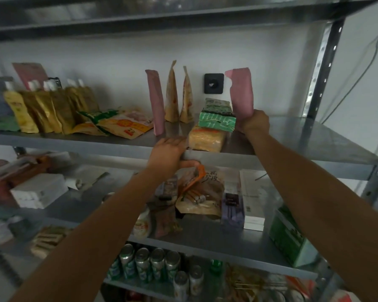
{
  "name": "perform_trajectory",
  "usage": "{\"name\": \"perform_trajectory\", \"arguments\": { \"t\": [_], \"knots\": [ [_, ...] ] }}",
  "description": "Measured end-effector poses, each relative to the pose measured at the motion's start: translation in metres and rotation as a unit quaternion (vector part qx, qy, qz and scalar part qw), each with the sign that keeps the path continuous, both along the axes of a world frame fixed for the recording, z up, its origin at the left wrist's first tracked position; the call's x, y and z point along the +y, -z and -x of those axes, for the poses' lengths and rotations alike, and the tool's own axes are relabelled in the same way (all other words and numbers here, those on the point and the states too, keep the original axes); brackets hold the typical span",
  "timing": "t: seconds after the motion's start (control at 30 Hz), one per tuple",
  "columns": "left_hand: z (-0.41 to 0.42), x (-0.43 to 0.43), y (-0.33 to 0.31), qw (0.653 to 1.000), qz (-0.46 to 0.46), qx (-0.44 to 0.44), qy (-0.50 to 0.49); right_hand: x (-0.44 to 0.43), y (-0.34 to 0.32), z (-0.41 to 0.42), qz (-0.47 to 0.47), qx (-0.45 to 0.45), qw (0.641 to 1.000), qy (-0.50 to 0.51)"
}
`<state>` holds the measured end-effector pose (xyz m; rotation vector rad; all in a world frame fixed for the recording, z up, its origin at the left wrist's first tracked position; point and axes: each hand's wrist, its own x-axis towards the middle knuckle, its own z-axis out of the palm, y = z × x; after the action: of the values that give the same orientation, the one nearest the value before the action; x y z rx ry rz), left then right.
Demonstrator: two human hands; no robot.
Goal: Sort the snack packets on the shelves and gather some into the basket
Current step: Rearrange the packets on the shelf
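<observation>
My right hand (252,122) grips the bottom of an upright pink packet (241,92) on the upper shelf (303,140), just right of a stack of green packets (217,117) over a yellow packet (205,139). My left hand (169,156) holds the front edge of that shelf, fingers on top and thumb underneath. A second pink packet (156,103) and two tan pouches (178,99) stand upright near the wall. Gold spouted pouches (50,107) line the left side, with orange-and-green flat packets (116,125) lying beside them. No basket is visible.
The shelf below holds brown snack bags (200,192), a purple box (232,208), white boxes (38,190) and a green carton (289,236). Several cans (148,264) stand on the lowest shelf. A steel upright (321,68) frames the right side. A black wall socket (213,83) sits behind.
</observation>
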<state>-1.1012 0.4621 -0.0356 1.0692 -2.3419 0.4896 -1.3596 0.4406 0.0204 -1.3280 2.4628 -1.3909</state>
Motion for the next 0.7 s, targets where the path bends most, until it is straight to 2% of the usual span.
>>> {"name": "perform_trajectory", "arguments": {
  "t": [0.13, 0.23, 0.33, 0.4, 0.47, 0.53, 0.6, 0.7],
  "knots": [
    [0.002, -0.002, 0.003, 0.999, -0.034, -0.003, -0.021, 0.032, -0.004, -0.01, 0.075, 0.001, 0.997, 0.035],
    [0.003, 0.004, 0.004, 0.997, -0.07, 0.021, -0.021, 0.07, -0.008, -0.021, 0.16, -0.021, 0.987, 0.008],
    [-0.001, 0.026, 0.008, 0.98, -0.115, 0.154, 0.059, 0.119, -0.006, -0.03, 0.208, -0.093, 0.973, -0.032],
    [-0.005, 0.048, 0.019, 0.966, -0.083, 0.226, 0.097, 0.162, -0.005, -0.042, 0.221, -0.167, 0.958, -0.074],
    [-0.008, 0.072, 0.029, 0.962, 0.013, 0.251, 0.108, 0.207, 0.002, -0.057, 0.205, -0.269, 0.929, -0.151],
    [-0.008, 0.098, 0.035, 0.961, 0.081, 0.225, 0.139, 0.247, 0.013, -0.07, 0.164, -0.316, 0.912, -0.203],
    [-0.007, 0.123, 0.04, 0.957, 0.128, 0.17, 0.195, 0.28, 0.022, -0.085, 0.115, -0.357, 0.897, -0.232],
    [-0.013, 0.156, 0.043, 0.94, 0.165, 0.129, 0.271, 0.317, 0.034, -0.112, 0.019, -0.448, 0.84, -0.307]
  ]
}}
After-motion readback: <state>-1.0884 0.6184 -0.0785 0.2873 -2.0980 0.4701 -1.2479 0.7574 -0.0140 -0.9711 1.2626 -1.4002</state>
